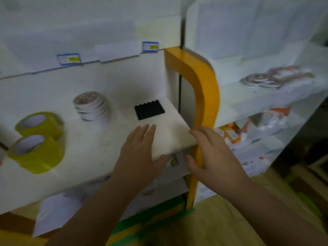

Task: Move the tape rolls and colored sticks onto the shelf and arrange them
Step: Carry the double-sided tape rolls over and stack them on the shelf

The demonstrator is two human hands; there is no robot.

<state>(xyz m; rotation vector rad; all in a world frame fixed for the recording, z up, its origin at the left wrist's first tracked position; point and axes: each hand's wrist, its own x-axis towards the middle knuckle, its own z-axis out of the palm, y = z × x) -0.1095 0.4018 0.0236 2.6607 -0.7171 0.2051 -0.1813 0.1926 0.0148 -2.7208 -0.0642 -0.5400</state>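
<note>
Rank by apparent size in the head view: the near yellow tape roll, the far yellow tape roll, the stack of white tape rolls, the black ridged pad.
1. near yellow tape roll, though nearness inflates it
2. far yellow tape roll
3. stack of white tape rolls
4. black ridged pad
The last two look close.

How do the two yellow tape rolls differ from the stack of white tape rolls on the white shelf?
The two yellow tape rolls look wider and taller; the stack of white tape rolls is made of thin, smaller rolls. The yellow ones sit side by side at the left; the white ones are piled on each other, farther back. Both rest on the white shelf, untouched by either hand.
</note>
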